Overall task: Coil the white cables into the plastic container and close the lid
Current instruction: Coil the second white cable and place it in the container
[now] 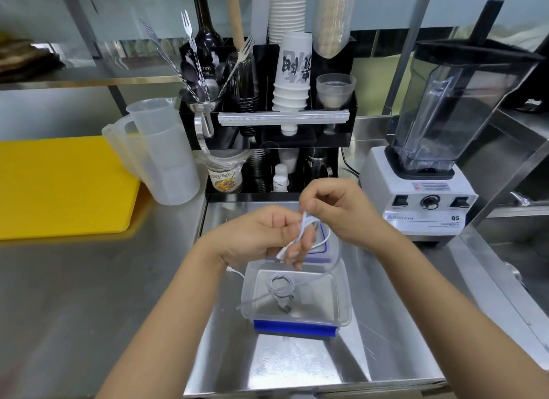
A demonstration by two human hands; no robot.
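A clear plastic container (pixel 341 297) with a blue clip at its near edge stands open on the steel counter. Inside it lies a coiled white cable (pixel 280 287). Above the container's far end, my left hand (pixel 261 235) holds a second white cable (pixel 309 235) looped around its fingers. My right hand (pixel 332 208) pinches the top of that loop. One plug end (pixel 231 269) of the held cable hangs down to the left of the container. The lid (pixel 323 250), blue-trimmed, lies behind the container, partly hidden by my hands.
A white blender (pixel 424 190) stands at the right. A black organiser (pixel 267 125) with cups and utensils sits behind my hands. Clear measuring jugs (pixel 160 155) and a yellow cutting board (pixel 59 184) lie to the left. A recessed steel tray (pixel 297 363) surrounds the container.
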